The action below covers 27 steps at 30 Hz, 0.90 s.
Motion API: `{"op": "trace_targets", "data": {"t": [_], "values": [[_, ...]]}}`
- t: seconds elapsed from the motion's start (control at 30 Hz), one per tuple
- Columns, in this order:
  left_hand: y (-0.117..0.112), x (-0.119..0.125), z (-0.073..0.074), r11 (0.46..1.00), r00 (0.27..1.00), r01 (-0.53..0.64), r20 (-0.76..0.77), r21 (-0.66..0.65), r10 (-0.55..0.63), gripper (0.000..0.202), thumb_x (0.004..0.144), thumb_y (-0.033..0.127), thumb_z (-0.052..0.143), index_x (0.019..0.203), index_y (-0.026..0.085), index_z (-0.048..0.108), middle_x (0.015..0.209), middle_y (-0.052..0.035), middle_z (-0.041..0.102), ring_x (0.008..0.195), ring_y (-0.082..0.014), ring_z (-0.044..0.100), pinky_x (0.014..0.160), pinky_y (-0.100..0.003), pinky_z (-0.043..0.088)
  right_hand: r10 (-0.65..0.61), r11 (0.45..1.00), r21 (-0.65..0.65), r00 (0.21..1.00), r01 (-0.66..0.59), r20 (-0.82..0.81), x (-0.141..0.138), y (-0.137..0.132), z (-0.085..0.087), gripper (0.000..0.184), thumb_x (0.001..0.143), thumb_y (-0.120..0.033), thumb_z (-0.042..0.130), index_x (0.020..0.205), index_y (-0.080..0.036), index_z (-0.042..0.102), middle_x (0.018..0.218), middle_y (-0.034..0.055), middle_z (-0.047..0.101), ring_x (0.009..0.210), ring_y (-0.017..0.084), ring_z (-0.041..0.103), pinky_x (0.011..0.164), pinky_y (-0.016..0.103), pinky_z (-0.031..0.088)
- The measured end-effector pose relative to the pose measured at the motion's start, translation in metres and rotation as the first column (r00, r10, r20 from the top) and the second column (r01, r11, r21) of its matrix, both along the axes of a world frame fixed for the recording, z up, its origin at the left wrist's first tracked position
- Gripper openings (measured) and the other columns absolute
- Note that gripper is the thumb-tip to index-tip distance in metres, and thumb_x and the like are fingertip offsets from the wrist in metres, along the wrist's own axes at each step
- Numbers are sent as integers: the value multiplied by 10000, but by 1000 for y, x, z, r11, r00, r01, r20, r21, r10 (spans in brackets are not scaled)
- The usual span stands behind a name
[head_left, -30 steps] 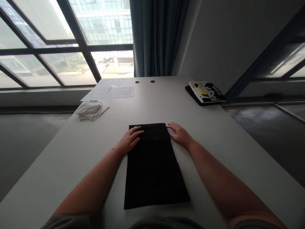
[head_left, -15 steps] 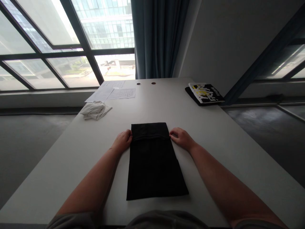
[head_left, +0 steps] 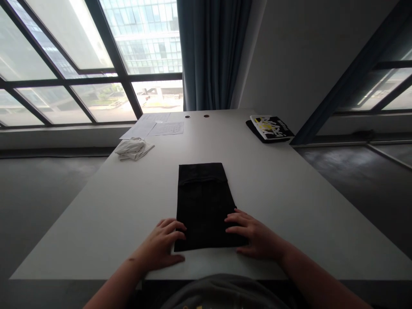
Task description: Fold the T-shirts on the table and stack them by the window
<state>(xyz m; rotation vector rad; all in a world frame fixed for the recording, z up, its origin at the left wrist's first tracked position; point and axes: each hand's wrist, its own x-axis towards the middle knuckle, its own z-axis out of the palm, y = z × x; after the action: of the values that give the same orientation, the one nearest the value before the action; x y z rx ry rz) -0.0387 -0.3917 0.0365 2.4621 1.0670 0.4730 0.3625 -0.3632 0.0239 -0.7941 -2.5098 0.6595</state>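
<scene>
Beyond and left of the folded black cloth (head_left: 203,197) lies a crumpled white rag (head_left: 133,148). The left hand (head_left: 162,244) rests on the cloth's near left corner, fingers spread flat, gripping nothing. The cloth lies flat mid-worktop (head_left: 289,206). The right hand (head_left: 257,238) covers its near right corner, fingers likewise splayed.

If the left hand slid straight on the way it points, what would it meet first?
The black folded cloth: the left hand has fingers seemingly at its near left edge.

A white table (head_left: 289,206) stands before bright windows (head_left: 96,64), a blue curtain (head_left: 209,51) and a grey wall (head_left: 305,51).
</scene>
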Motion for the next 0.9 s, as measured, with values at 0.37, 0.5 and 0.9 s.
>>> {"op": "trace_targets", "data": {"t": [0.37,0.5,0.9], "values": [[6,5,-16,971,988,-152,-9,186,156,571,707,74,562,1234,272,656,1513,-87,583,1396,-311,550,1144,-521,490,-168,984,48,985,170,-36,-6,2,-14,686,727,18,522,1338,-269,642,1525,84,573,1446,268,504,1219,555,405],[12,7,-18,965,979,-200,-6,169,204,544,710,81,555,1216,257,647,1516,-90,582,1391,-308,559,1133,-512,496,-235,970,49,969,239,-70,-7,9,-17,624,763,21,493,1304,-248,649,1477,86,616,1427,251,527,1199,524,446],[25,4,-20,983,989,-142,47,120,137,297,899,292,677,1188,257,621,1440,-94,651,1389,-287,563,1130,-509,487,-284,959,-80,937,274,-202,-3,17,-18,289,929,-124,514,1138,-252,668,1309,76,730,1301,247,646,1211,545,417]]}}
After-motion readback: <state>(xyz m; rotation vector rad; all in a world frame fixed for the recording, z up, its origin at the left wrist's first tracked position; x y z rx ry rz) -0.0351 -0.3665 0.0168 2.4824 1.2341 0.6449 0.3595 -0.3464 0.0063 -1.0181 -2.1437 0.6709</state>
